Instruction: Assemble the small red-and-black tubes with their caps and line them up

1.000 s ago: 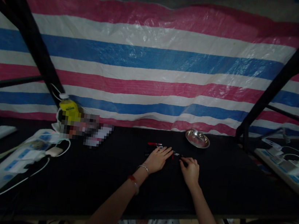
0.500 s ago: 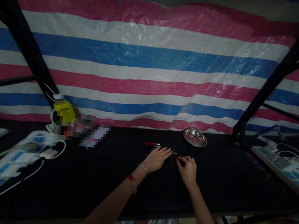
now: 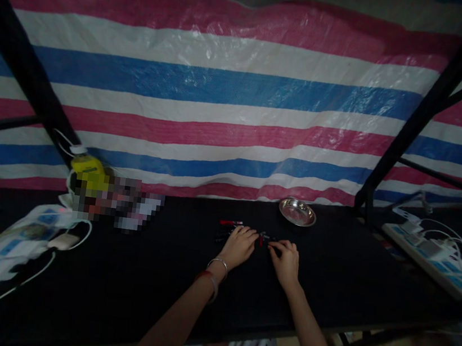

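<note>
My left hand [image 3: 240, 246] lies palm down on the black table, fingers stretched toward the right and slightly bent over some slim dark items. One red item with a silvery end [image 3: 230, 222] shows just beyond its knuckles. Several thin black items [image 3: 223, 234] stick out to the left of that hand, partly covered by it. Between my two hands is a small black-and-red piece [image 3: 264, 238], too small and dark to name. My right hand [image 3: 286, 262] is closed in a pinch of thumb and fingertips at the right end of this piece.
A round shiny metal dish [image 3: 297, 212] stands behind my right hand. Power strips with cables lie at the left [image 3: 2, 256] and right [image 3: 437, 257]. A yellow bottle [image 3: 90, 171] stands at the back left near blurred items. Striped sheeting [image 3: 225, 87] hangs behind the table.
The fingers of my left hand have drawn in a little, showing more of the small piece between the hands. My right hand stays pinched beside it. The whole view has shifted slightly.
</note>
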Motion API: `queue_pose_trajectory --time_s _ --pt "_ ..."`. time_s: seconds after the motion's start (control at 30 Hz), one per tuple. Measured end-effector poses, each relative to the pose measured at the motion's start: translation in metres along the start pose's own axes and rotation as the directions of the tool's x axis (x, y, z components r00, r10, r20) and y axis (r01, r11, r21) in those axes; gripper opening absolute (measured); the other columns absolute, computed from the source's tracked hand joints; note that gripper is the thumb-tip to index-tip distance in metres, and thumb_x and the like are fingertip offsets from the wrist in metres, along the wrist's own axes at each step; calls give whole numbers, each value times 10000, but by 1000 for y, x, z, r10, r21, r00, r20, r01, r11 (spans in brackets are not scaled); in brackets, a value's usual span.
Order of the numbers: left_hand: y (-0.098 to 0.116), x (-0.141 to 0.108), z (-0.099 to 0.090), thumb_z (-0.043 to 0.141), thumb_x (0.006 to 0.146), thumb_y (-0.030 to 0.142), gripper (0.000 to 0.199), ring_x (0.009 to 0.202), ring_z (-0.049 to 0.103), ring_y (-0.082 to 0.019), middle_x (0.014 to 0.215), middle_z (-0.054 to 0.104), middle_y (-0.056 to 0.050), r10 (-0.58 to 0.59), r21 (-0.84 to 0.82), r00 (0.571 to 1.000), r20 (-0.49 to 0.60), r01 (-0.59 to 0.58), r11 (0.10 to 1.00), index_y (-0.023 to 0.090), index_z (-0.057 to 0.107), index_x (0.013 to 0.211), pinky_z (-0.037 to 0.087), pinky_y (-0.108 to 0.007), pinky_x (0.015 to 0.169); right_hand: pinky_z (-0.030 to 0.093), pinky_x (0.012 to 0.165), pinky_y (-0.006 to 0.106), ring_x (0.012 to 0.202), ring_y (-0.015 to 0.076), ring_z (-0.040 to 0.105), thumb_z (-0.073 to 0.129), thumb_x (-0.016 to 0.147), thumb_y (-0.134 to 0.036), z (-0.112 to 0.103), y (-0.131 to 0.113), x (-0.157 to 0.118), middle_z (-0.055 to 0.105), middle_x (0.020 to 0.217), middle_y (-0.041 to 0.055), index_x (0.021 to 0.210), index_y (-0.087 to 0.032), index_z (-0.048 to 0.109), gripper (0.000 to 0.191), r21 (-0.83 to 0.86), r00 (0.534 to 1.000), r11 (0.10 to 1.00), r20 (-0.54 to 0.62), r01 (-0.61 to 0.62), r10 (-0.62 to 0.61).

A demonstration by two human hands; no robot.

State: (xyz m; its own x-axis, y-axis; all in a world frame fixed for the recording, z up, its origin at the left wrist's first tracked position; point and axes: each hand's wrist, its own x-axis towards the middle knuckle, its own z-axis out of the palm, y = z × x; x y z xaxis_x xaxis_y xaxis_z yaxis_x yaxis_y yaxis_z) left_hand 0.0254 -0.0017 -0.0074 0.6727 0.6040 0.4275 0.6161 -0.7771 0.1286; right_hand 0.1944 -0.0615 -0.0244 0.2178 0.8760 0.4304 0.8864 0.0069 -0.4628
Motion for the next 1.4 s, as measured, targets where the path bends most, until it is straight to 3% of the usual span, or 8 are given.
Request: queue_pose_trajectory --time_s 0.23,0.43,0.57,0.83,0.97,1.1,1.27,1.4 --pt "1 -2 -2 473 851 220 237 1008 492 -183 1031 614 -28 -5 -4 1000 5 5 1000 216 556 1073 320 -366 917 372 711 331 839 224 530 453 861 -351 2 1 1 639 892 80 887 -205 669 262 103 992 992 -109 75 -63" --pt "1 -3 -3 471 866 247 176 1002 492 -178 1004 622 -32 -3 -9 1000 17 3 1000 199 593 983 318 -361 927 407 746 338 852 211 564 433 878 -329 0 -5 0 664 905 62 927 -201 620 232 281 977 936 -85 211 -195" --pt "1 -7 -5 431 874 154 195 933 522 -161 908 644 -28 26 -32 997 69 -24 999 191 612 938 359 -335 897 420 747 343 834 208 570 452 869 -301 1 -7 -1 666 888 56 924 -204 617 200 304 971 922 -88 240 -224" --pt "4 -29 -5 405 819 5 336 992 523 -144 1045 632 -37 -20 -189 998 66 32 982 160 604 1041 408 -282 922 438 741 357 827 214 571 480 852 -269 3 -5 -1 670 884 60 913 -210 625 169 305 959 909 -66 284 -277" --pt "10 -40 -12 407 818 10 340 1006 516 -144 1081 622 -29 -38 -203 996 80 54 978 169 600 1049 411 -279 915 443 743 361 826 213 573 486 848 -263 2 -6 -1 674 893 57 921 -211 629 169 313 961 909 -61 274 -268" --pt "16 -43 -20 426 835 73 270 930 520 -168 979 619 -25 -126 -90 989 72 132 987 196 598 1002 416 -319 835 453 740 364 821 216 581 481 849 -290 2 -6 -1 677 878 62 911 -215 639 186 335 967 908 -82 253 -240" --pt "21 -41 -26 476 842 226 131 894 498 -195 938 570 -42 -278 19 960 -41 279 960 192 569 929 390 -339 774 459 745 369 819 218 582 483 848 -302 3 -6 -1 678 867 67 908 -214 645 194 361 974 905 -90 226 -207" --pt "21 -40 -28 532 805 276 198 897 494 -203 961 554 -40 -388 21 914 -119 393 919 192 539 985 378 -340 769 460 749 373 825 219 586 479 847 -319 3 -4 0 678 877 71 907 -213 649 209 359 978 910 -101 208 -184"
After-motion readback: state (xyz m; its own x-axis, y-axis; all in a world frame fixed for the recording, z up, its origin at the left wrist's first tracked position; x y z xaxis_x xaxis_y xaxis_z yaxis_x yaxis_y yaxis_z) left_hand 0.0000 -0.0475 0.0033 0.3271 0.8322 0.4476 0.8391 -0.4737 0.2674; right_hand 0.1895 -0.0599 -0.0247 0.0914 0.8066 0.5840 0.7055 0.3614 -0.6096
